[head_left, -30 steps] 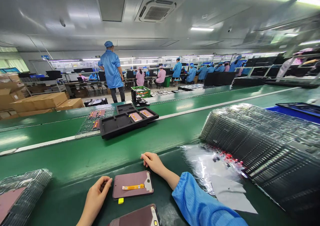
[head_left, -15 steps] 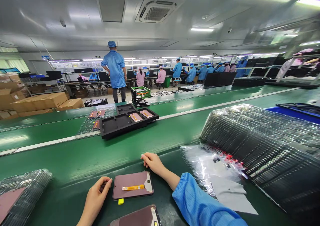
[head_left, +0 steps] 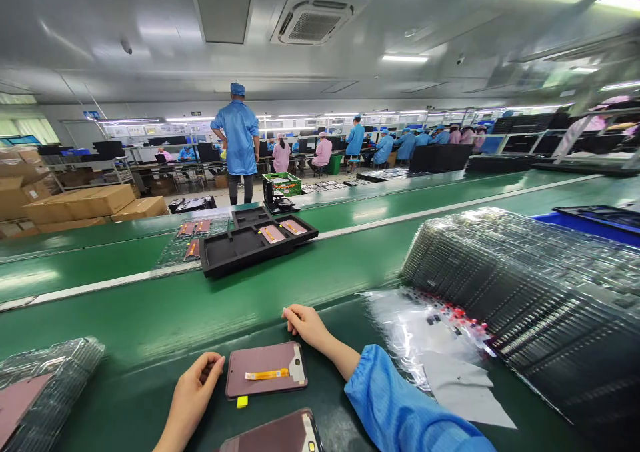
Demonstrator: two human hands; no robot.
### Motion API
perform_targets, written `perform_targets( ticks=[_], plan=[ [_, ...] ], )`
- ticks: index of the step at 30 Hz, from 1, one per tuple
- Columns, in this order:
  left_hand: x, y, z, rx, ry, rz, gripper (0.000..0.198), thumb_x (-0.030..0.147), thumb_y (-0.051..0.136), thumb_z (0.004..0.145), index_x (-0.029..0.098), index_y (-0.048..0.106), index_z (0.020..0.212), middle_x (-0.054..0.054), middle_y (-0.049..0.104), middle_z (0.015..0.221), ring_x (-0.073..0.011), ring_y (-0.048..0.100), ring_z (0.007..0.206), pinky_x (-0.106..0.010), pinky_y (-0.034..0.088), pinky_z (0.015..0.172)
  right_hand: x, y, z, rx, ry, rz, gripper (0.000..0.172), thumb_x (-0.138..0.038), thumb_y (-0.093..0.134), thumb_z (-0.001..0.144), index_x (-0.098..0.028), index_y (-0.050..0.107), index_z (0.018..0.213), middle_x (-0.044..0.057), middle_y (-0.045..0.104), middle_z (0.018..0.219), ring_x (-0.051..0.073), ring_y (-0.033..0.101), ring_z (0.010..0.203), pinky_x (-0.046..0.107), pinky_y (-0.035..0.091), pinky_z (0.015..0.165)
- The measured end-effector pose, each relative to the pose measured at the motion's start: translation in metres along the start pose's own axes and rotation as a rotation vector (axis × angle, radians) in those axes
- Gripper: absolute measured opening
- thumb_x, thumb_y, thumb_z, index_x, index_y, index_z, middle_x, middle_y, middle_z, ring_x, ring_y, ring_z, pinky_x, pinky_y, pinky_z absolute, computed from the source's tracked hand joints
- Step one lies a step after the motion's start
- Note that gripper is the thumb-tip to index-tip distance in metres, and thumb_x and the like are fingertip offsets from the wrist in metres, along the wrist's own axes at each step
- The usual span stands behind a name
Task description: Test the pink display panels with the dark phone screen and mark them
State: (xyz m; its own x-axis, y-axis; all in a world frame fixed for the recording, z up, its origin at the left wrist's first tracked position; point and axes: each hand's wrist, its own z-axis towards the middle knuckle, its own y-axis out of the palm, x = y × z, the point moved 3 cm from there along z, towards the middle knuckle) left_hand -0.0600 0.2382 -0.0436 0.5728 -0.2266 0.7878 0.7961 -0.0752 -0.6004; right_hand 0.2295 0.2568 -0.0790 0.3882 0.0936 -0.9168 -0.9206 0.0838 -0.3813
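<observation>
My left hand [head_left: 196, 389] rests at the left end of a phone screen panel [head_left: 270, 362], apart from it. Its fingers are loosely curled and nothing shows in them. The panel lies flat, pinkish-brown, with an orange flex cable [head_left: 267, 375] across it and a yellow tab [head_left: 243, 402] at its near edge. Beyond its far right corner is my right hand [head_left: 306, 325], closed, fingertips together, with nothing visible in them. A second phone screen panel [head_left: 270, 435] lies nearer me, cut off by the frame's bottom. Both panels are on a dark green mat [head_left: 210, 432].
Stacked clear trays [head_left: 65, 399] stand at left, a larger tray stack [head_left: 500, 285] at right beside clear plastic sheets [head_left: 415, 332]. Across the green conveyor belt [head_left: 150, 319] sits a black tray [head_left: 235, 249] holding panels. A person in blue [head_left: 240, 135] stands beyond.
The standing person in blue has shifted slightly to the right. My hands and the panels look unmoved.
</observation>
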Motion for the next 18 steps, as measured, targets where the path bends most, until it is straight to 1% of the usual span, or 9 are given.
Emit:
perform_targets(
  ticks=[10,18],
  plan=[
    [-0.0061,0.0019,0.0,-0.013,-0.001,-0.007,0.049,0.069,0.054,0.074,0.022,0.067,0.078,-0.002,0.068,0.07,-0.0204,0.062,0.064,-0.027,0.05,0.063,-0.0039,-0.001,-0.0016,0.004,0.008,-0.009,0.033,-0.042,0.05,0.098,-0.014,0.063,0.086,-0.004,0.06,0.065,0.009,0.058,0.054,0.027,0.052,0.06],
    [-0.0096,0.0045,0.0022,-0.027,0.009,-0.025,0.043,0.063,0.055,0.078,0.022,0.067,0.08,-0.001,0.068,0.071,-0.0194,0.063,0.067,-0.026,0.049,0.065,-0.0035,-0.0003,-0.0028,0.0,0.009,-0.002,0.032,-0.04,0.05,0.099,-0.014,0.063,0.086,-0.004,0.06,0.065,0.009,0.057,0.054,0.027,0.052,0.06]
  ],
)
